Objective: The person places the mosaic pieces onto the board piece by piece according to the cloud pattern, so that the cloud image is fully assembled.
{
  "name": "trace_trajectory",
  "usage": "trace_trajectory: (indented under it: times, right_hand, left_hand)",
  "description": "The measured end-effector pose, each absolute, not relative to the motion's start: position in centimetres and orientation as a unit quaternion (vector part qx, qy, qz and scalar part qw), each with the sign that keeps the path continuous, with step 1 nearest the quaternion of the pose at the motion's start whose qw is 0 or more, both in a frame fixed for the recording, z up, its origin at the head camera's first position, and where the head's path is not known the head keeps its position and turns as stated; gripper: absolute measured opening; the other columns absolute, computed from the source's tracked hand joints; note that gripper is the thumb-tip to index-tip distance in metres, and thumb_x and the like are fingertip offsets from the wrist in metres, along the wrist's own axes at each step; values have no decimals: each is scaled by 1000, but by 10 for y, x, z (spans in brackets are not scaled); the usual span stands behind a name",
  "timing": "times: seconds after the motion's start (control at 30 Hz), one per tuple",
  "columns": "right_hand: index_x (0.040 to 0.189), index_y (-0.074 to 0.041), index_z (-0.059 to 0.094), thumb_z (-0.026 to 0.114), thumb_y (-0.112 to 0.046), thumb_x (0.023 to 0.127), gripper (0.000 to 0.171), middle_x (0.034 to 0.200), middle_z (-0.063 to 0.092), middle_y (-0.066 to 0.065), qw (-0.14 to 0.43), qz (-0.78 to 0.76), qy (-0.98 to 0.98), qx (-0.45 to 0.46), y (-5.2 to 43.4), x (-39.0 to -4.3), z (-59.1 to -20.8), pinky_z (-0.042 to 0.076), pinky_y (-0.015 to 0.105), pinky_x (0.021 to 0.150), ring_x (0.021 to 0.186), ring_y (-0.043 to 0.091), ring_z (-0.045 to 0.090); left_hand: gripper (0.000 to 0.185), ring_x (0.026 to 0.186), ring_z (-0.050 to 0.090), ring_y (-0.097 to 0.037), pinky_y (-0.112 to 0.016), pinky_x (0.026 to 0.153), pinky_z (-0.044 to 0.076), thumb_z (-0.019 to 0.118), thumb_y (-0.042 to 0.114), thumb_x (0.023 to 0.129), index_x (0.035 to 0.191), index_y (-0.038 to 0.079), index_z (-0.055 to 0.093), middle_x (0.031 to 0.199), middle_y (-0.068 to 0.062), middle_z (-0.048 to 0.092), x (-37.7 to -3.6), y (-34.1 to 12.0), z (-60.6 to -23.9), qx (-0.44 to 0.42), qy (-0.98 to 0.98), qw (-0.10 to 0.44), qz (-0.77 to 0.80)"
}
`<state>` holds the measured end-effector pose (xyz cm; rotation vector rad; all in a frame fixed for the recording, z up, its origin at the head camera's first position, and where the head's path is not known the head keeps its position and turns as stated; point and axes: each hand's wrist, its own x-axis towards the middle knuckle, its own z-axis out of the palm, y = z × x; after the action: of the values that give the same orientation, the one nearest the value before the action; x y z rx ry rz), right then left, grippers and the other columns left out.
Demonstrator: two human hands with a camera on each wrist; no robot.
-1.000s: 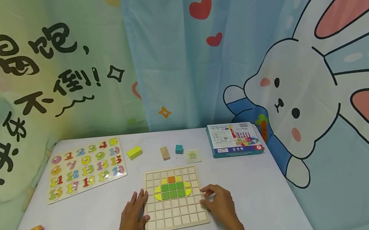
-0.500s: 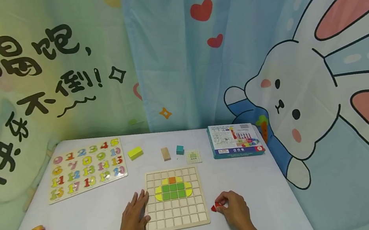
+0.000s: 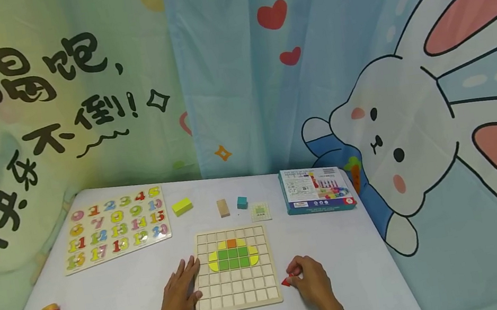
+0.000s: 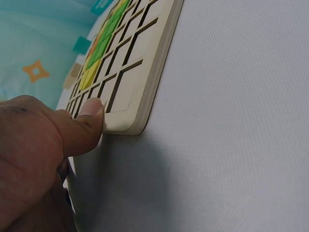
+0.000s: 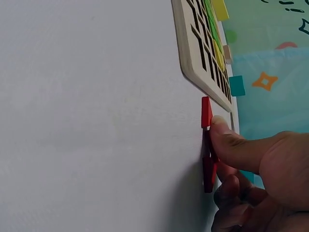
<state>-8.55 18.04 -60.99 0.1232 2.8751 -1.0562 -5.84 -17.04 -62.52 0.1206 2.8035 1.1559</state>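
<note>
Pinching a small red piece (image 3: 287,280) between thumb and curled fingers, the right hand (image 3: 311,282) sits at the lower centre-right of the head view, just beside the right edge of the wooden grid board (image 3: 238,298). In the right wrist view the red piece (image 5: 206,112) stands on edge against the table (image 5: 96,121), the thumb tip on top of it. The left hand (image 3: 180,294) lies with fingers straight at the board's left edge; its thumb (image 4: 89,116) presses the board's corner (image 4: 120,126). Yellow, green and orange tiles (image 3: 233,256) fill cells in the board's upper middle. Judged risks: the thin piece, held only at its edge, could slip or tip flat; a loosened left hand could let the board slide, jarring the seated tiles.
</note>
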Motion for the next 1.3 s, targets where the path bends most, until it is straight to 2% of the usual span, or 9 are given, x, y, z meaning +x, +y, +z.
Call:
trace_trajectory:
  times: [0.1,0.27,0.37,0.53,0.63,0.83,0.93,1.1,1.3]
  right_hand:
    - [87,-17,72,90,-6,80,23,77,64,-6,38,-359,931,46,181,-86,-610,40,27,59,70,12,53]
    - [86,-19,72,91,-6,80,24,75,65,-7,8,-375,925,56,176,-86,-607,40,26,58,69,10,54]
    - [85,-19,72,91,-6,80,23,75,66,-6,-7,-396,917,50,164,-87,-603,41,23,55,64,8,55]
    - [83,-18,74,93,-11,79,21,74,69,-7,-18,-426,904,11,136,-91,-596,37,20,50,57,5,50]
    - [83,-19,74,93,-14,80,19,74,70,-9,-16,-426,905,-14,115,-94,-593,36,21,51,59,4,48]
    - [81,-22,73,92,-19,81,19,72,67,-14,4,-408,912,-49,73,-102,-597,41,23,60,69,2,54]
    - [80,-22,72,93,-19,80,21,69,64,-14,7,-394,917,-68,57,-106,-602,42,23,59,67,0,54]
    - [81,-21,70,94,-20,79,23,68,62,-16,4,-366,926,-92,42,-110,-608,41,20,58,64,-3,52]
    - [77,-22,69,95,-22,78,26,67,59,-17,3,-342,935,-98,36,-110,-605,40,22,60,64,-2,50]
  left_hand:
    - [81,165,16,-45,-70,131,12,75,2,93,165,11,39,176,-13,29,-58,-170,-624,40,923,57,380]
    - [80,165,16,-44,-70,131,12,75,2,93,165,11,39,176,-13,29,-58,-170,-625,41,922,56,380]
    - [80,164,18,-45,-71,130,14,75,1,92,164,11,41,175,-14,31,-58,-170,-625,43,924,46,376]
    - [80,164,19,-46,-71,130,14,75,1,92,163,11,41,174,-14,32,-57,-169,-623,44,924,39,379]
    - [80,164,18,-45,-71,130,13,75,1,92,164,11,41,175,-14,31,-57,-169,-623,45,925,43,376]
    - [80,164,17,-46,-71,130,12,75,1,92,164,11,40,175,-14,30,-58,-169,-626,44,925,47,375]
    - [80,164,17,-45,-70,130,12,75,1,93,165,12,40,175,-13,29,-58,-169,-627,43,924,49,377]
    - [80,164,18,-46,-71,130,13,75,1,93,164,12,41,175,-14,31,-58,-169,-628,46,923,42,379]
    - [80,164,18,-46,-72,130,13,76,1,92,164,11,42,174,-14,32,-58,-169,-626,45,923,40,381]
